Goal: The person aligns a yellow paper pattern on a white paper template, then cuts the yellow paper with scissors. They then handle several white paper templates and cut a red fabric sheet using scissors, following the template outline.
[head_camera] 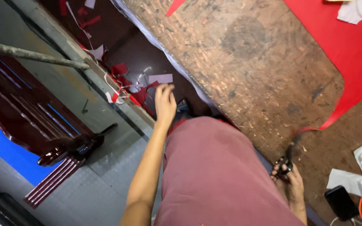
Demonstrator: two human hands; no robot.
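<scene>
Below, right hand (pixel 292 184) grips black scissors (pixel 286 161) over scarred wooden table (pixel 248 62).

My arms are bare from the elbow down, with no sleeves, watch or rings showing on my left hand (pixel 165 101) or right hand (pixel 290 184). I wear dusty-rose trousers (pixel 214 175), plain and slightly creased.

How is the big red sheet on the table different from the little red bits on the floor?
The red sheet is one big smooth piece lying flat on the wooden table; the red scraps are many small jagged pieces scattered on the dark floor. The sheet trails a thin strip toward the scissors in the right hand; the scraps lie near the left hand. Both are the same bright red.
</scene>
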